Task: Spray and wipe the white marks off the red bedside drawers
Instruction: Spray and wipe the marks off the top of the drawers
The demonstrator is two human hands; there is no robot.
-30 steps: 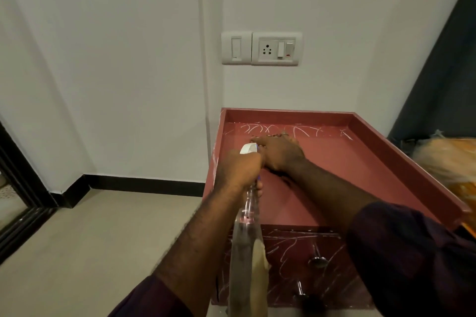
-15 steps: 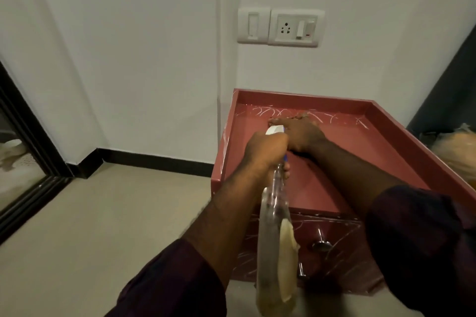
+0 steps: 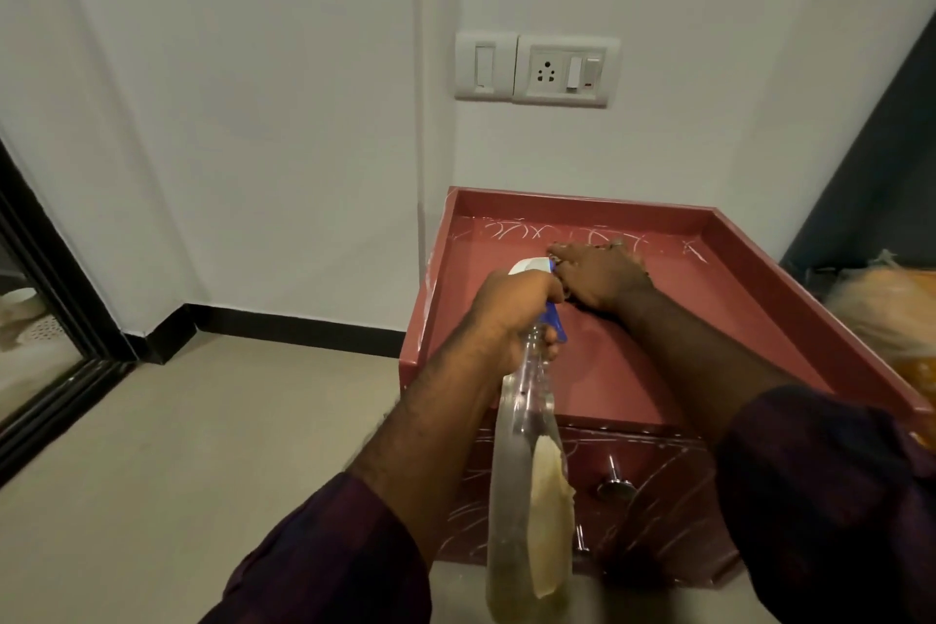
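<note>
Our left grip (image 3: 511, 319) is clamped on the bottle (image 3: 527, 486); our right grip (image 3: 602, 276) presses flat on the drawers' (image 3: 633, 370) top. We should rub firmly across the far marks (image 3: 537, 233).

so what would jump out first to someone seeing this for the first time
The red bedside drawers against the white wall, with white marks scrawled along the back of the tray-like top and across the drawer front below. Next, the left hand gripping a clear spray bottle by its neck in the centre, aimed at the top. Just beyond it, the right hand presses flat on the top near those marks.
</note>
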